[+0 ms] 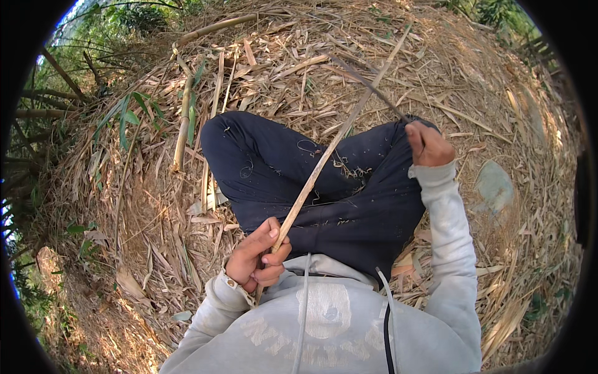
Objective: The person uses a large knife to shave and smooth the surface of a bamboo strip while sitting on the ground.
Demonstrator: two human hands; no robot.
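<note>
My left hand (260, 254), in front of my belly at the lower left, is closed round the near end of a long pale bamboo strip (324, 157). The strip slants up and away to the right, over my lap and past my knees. At my right knee, my right hand (430, 144) grips a long, thin, dark knife (367, 83); its handle is hidden in my fist. The blade points forward and to the left. It crosses the strip beyond my knees; whether the two touch, I cannot tell.
I sit cross-legged in dark trousers (268, 162) with fibre shavings on them. Dry bamboo leaves and husks (274, 75) cover the ground. A cut bamboo piece (183, 118) lies ahead to the left, a grey stone (494, 186) to the right. Bamboo stems (50, 103) stand at far left.
</note>
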